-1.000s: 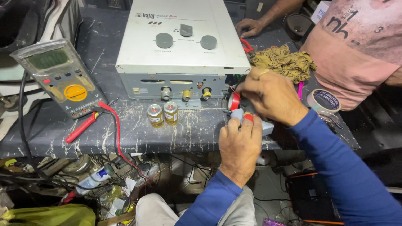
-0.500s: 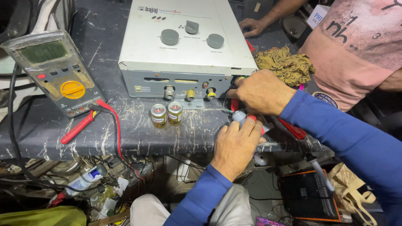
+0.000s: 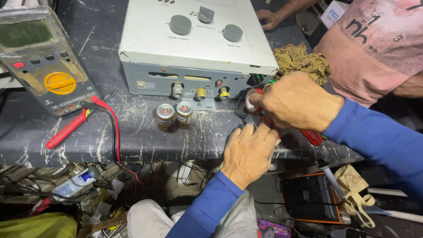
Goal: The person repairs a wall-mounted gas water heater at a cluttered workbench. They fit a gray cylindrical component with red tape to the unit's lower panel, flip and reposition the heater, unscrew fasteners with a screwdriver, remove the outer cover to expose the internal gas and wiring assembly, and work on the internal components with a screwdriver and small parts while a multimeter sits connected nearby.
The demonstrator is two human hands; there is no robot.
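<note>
my right hand (image 3: 299, 102) is curled at the lower right corner of the white metal box with three grey knobs (image 3: 196, 37), fingers pressed together around a small red-and-white roll of tape (image 3: 251, 100). the roll sits just beside the box's grey front panel, near the yellow threaded fitting (image 3: 224, 93), and my thumb and forefinger pinch its rim. my left hand (image 3: 249, 152) lies palm down on the scratched dark tabletop (image 3: 132, 132) right under it, fingertips bunched at something small and grey between the two hands; i cannot tell what it is or whether i truly grip it, since my own fingers hide it.

i judge the roll to be light and stiff enough at the rim, but the loose tape itself will be thin, soft and quick to stick to itself or tear, so the hold belongs on the roll's outer edges, not on the free end. the thin wires (image 3: 260, 80) showing green and dark at the box corner look delicate, easy to kink or pull loose, so they want a light pinch close to where they come out.

two short brass-coloured batteries (image 3: 175, 115) stand upright, touching, in front of the panel, apart from my hands. a grey multimeter with a yellow dial (image 3: 44, 66) lies at the far left with its red probe (image 3: 68, 128) resting on the tabletop. a red-handled tool (image 3: 312, 137) lies just under my right wrist. another person in a pink shirt (image 3: 374, 48) stands at the right, beside a crumpled yellowish rag (image 3: 302, 61).
</note>
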